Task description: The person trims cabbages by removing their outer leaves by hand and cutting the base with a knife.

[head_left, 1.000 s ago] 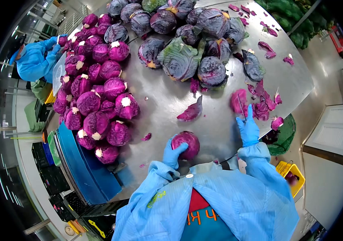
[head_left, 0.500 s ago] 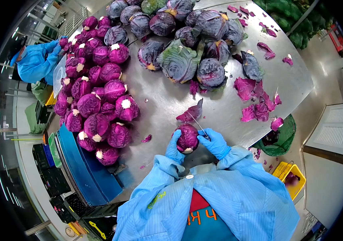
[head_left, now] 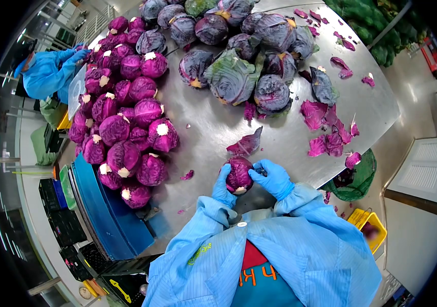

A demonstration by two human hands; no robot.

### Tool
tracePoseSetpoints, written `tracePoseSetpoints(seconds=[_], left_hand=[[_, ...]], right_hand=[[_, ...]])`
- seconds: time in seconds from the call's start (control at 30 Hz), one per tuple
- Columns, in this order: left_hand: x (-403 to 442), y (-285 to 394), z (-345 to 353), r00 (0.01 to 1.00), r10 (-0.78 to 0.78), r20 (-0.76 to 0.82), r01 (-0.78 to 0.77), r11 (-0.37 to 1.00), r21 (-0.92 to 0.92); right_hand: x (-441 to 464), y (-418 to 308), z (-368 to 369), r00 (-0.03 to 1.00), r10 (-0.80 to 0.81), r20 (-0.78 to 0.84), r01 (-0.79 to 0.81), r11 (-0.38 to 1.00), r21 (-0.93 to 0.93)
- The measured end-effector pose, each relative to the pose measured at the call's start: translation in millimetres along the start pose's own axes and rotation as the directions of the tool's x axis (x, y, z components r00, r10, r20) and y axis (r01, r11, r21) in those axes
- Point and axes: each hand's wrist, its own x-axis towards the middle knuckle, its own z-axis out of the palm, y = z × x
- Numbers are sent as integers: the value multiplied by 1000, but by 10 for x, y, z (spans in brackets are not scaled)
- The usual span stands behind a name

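Observation:
A trimmed red cabbage (head_left: 239, 175) with a pale cut stem end rests in my left hand (head_left: 222, 188), whose gloved fingers wrap its left side. My right hand (head_left: 273, 180), also in a blue glove, is closed beside the cabbage's right side. Between its fingers shows a small dark part of the knife (head_left: 263, 172); the thin blade cannot be made out now. Just beyond the cabbage, a loose purple leaf (head_left: 246, 144) lies on the metal table.
Trimmed red cabbages (head_left: 121, 130) are heaped at the left, untrimmed ones (head_left: 233, 77) at the back. Leaf scraps (head_left: 326, 123) lie on the right of the steel table (head_left: 203, 123). A green net basket (head_left: 364, 179) and yellow crate (head_left: 377, 240) stand lower right. Another person (head_left: 49, 77) works far left.
My right hand has turned and drawn in its fingers; the knife blade that pointed up and away over the cabbage no longer shows. My left hand still holds the cabbage.

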Motion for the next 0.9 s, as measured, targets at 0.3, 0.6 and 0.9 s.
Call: tracePoseSetpoints(seconds=[0.3, 0.6, 0.9], left_hand=[[115, -165, -138, 994, 105, -43, -102, 993, 65], [0, -255, 69, 960, 254, -116, -238, 962, 131], [24, -279, 60, 950, 266, -166, -226, 948, 226]], right_hand=[[110, -10, -71, 992, 83, 100, -100, 978, 185], [153, -164, -110, 995, -15, 95, 49, 932, -359], [32, 27, -79, 987, -151, -62, 127, 947, -296]])
